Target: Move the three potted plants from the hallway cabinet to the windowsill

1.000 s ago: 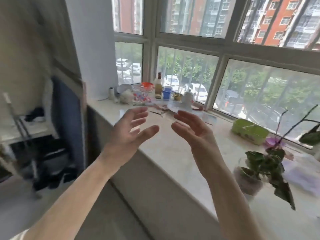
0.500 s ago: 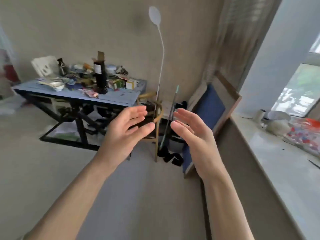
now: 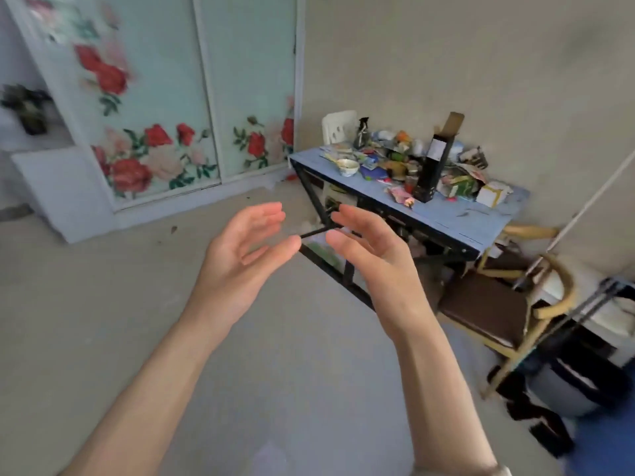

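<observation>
My left hand [image 3: 240,255] and my right hand [image 3: 374,259] are held up in front of me, palms facing each other, fingers apart, with nothing in them. Far off at the left edge a blurred dark-leaved potted plant [image 3: 25,109] stands on a white surface [image 3: 37,139]. The windowsill is out of view.
Sliding doors with a red flower pattern [image 3: 165,97] fill the back left, and a white panel [image 3: 58,190] leans beside them. A cluttered blue table [image 3: 457,214] stands at the right, with a wooden chair [image 3: 508,304] in front of it. Bare floor [image 3: 103,304] stretches ahead.
The view has swung left, from the windowsill past the blue table to the flowered doors. Both hands have kept the same open pose in front of me.
</observation>
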